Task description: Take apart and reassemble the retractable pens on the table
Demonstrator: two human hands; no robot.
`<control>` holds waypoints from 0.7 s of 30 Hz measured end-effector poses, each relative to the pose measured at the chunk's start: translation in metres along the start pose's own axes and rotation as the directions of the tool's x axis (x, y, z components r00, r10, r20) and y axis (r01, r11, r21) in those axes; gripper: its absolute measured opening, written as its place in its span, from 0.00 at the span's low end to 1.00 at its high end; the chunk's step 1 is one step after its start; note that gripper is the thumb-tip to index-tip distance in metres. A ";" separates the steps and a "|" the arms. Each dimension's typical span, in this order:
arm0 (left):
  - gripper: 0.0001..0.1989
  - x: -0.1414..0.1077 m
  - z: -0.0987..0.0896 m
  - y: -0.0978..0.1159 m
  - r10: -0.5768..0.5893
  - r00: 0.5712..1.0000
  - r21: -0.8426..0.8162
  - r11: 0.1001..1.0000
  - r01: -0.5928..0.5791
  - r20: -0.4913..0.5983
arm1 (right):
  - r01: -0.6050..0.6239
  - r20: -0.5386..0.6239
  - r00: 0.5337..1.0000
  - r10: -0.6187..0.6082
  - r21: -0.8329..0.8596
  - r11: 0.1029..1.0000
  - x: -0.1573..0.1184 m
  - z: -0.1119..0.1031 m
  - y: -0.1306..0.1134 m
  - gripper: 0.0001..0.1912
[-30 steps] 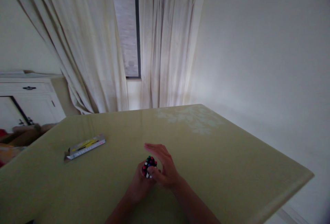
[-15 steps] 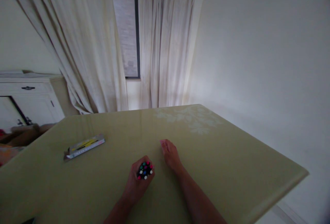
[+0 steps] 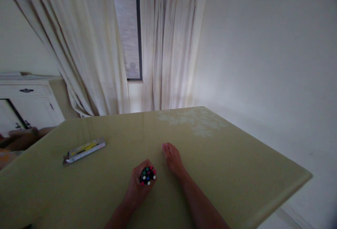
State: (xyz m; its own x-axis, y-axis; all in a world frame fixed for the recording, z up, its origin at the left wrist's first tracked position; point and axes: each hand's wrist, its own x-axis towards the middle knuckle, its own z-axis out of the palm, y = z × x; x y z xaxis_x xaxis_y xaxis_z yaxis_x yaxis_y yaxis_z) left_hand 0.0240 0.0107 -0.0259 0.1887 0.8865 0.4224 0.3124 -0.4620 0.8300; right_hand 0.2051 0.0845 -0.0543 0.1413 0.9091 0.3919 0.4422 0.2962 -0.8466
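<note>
My left hand (image 3: pixel 137 184) is wrapped round a bundle of pens (image 3: pixel 148 175), in the lower middle of the view. Their dark bodies are mostly hidden, but the ends face up toward me, tipped in pink, green, blue, purple and white. Right of it and slightly farther off, my right hand (image 3: pixel 172 158) rests close to the tabletop, fingers curled and pressed together. Whatever those fingers may hold is hidden. A flat, slim pack (image 3: pixel 84 151) with yellow and black markings lies on the table to the left, apart from both hands.
The greenish table (image 3: pixel 226 172) has a pale leaf pattern at its far side. A white cabinet (image 3: pixel 34 106) stands beyond its left edge. Long curtains (image 3: pixel 89 46) hang behind it, and a bare wall (image 3: pixel 263 64) is on the right. A small dark object (image 3: pixel 27 226) shows bottom left.
The whole view has shifted a little, so the table and pack appear slightly farther left. My left hand keeps its grip on the pens; my right hand stays in nearly the same place.
</note>
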 end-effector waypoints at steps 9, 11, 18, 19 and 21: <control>0.16 0.013 -0.040 -0.033 -0.306 0.952 0.643 0.730 0.230 0.008 | -0.275 -0.056 0.912 0.407 0.653 0.706 0.029 -0.022 0.014 0.28; 0.20 0.017 -0.053 -0.044 -0.353 0.934 0.715 0.641 0.279 -0.048 | -0.257 -0.047 0.868 0.494 0.808 0.529 0.034 -0.037 0.022 0.26; 0.17 0.038 -0.108 -0.090 -0.505 0.858 0.745 0.539 0.394 -0.089 | -0.113 -0.012 0.854 0.520 0.972 0.207 0.033 -0.061 0.034 0.22; 0.18 0.040 -0.120 -0.099 -0.523 0.849 0.738 0.542 0.401 -0.078 | -0.105 -0.007 0.856 0.516 0.977 0.187 0.034 -0.060 0.035 0.21; 0.18 0.042 -0.147 -0.114 -0.575 0.815 0.719 0.539 0.438 -0.065 | -0.096 -0.004 0.858 0.514 0.981 0.167 0.035 -0.057 0.035 0.20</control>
State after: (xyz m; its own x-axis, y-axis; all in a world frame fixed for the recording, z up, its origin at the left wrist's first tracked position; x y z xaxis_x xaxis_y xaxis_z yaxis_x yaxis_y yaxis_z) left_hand -0.1408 0.1049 -0.0493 -0.0866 0.9902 -0.1095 0.9208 0.1216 0.3706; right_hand 0.2765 0.1096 -0.0500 0.3524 0.9307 -0.0978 -0.8086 0.2502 -0.5326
